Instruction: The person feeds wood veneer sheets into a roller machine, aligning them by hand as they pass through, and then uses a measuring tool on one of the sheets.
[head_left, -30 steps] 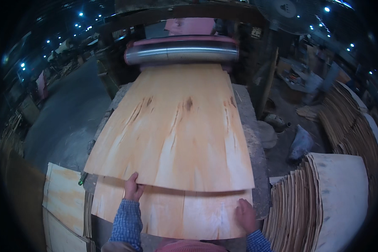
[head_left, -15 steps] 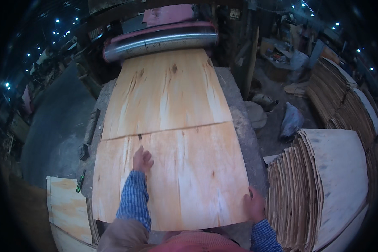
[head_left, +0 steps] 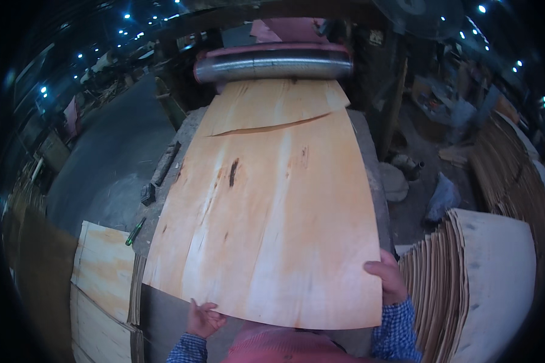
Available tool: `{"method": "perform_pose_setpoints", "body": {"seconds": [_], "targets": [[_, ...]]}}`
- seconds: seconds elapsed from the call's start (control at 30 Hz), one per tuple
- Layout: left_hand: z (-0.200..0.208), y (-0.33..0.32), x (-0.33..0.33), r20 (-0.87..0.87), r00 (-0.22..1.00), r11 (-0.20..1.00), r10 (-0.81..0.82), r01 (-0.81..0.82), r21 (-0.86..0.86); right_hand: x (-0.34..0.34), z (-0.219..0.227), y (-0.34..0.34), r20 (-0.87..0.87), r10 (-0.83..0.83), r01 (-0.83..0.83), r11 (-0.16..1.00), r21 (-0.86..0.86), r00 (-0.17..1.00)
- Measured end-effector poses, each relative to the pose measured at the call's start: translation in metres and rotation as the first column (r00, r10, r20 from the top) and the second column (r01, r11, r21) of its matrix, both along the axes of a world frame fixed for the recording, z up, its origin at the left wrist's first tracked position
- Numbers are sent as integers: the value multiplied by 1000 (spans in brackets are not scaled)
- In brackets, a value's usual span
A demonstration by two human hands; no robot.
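A large pale wood veneer sheet with brown streaks and dark knots lies before me. Its far edge meets another veneer sheet, which reaches under a shiny metal roller. A curved dark gap shows along part of their seam. My right hand grips the near sheet's right edge near the corner, thumb on top, other fingers hidden below. By the near edge, left of centre, my left hand has its thumb and fingers apart, with fingertips at the sheet's edge; whether they press on it is unclear.
Beneath the sheets is a grey table. A green-handled tool and a dark block lie along its left side. Stacked veneer stands at lower left, with a tall stack close on the right. A plastic bag sits beyond.
My left hand has come back from the middle of the veneer to its near edge. The seam between the sheets now lies closer to the roller. The whole view has shifted.
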State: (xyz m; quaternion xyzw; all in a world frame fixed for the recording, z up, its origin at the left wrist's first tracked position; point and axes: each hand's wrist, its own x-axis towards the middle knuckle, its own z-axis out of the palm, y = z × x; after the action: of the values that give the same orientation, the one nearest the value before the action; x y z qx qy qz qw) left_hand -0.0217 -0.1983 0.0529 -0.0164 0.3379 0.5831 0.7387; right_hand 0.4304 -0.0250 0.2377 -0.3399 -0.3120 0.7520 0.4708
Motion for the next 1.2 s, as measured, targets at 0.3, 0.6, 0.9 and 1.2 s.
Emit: {"method": "perform_pose_setpoints", "body": {"seconds": [0.3,0.6,0.9,1.2], "targets": [[34,38,33,-416,900,989,132,-95,109,51,-169,-5,70,-103,115,974,-197,992],[25,-17,37,-496,861,988,112,-149,-35,21,-27,-39,25,-143,144,989,-36,989],[-7,43,29,-443,896,987,42,-106,-120,52,-157,14,422,-28,107,981,-165,906],[-85,18,-1,-352,933,907,-73,-85,-412,35,-227,-9,481,-88,182,971,-153,872]]}}
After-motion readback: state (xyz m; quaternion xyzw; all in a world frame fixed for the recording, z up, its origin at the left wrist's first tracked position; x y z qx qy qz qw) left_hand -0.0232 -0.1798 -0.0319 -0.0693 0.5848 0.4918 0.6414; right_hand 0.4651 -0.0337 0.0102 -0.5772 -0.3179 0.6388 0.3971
